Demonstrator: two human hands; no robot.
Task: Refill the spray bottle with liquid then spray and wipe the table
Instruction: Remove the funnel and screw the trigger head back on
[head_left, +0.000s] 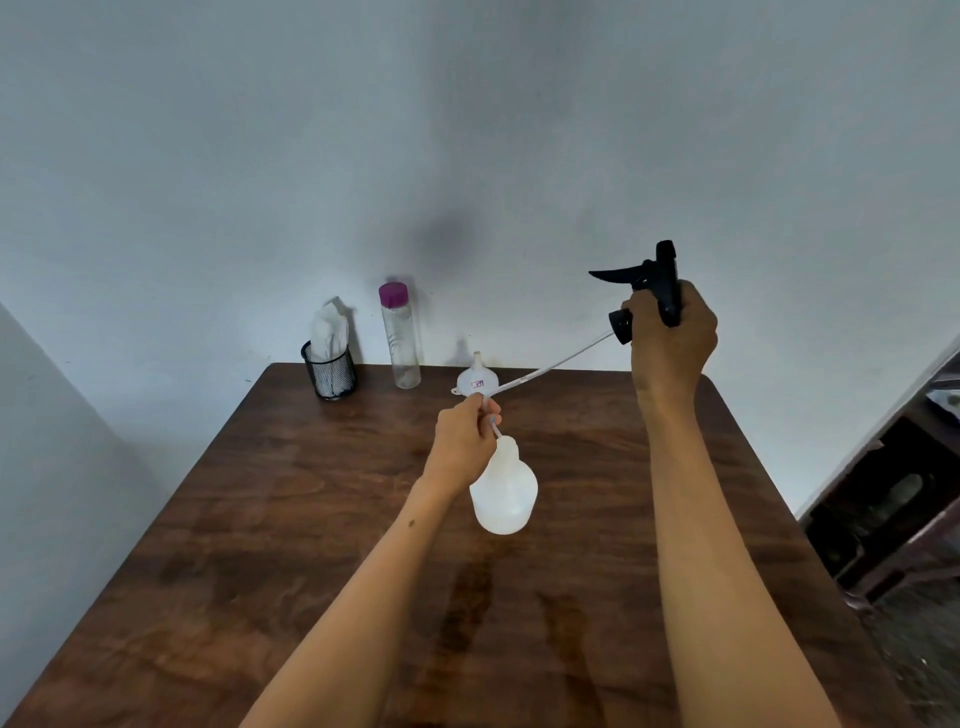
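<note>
Black wire mesh forms the cup (329, 373) at the table's far left, stuffed with white cloth (329, 332). Just right of it stands a clear tall bottle (401, 343) with a purple cap. A white funnel (477, 375) sits mouth-down farther right, near the far edge of the wooden table (260, 519). In the middle, the left hand (464, 441) pinches the thin dip tube (550, 366) between thumb and fingertips, just above the neck of the white spray bottle (503, 488) standing on the table. Up on the right, the right hand (672, 338) is raised with its fingers wrapped round the black trigger sprayer head (660, 283), the tube slanting down from it toward the bottle.
</note>
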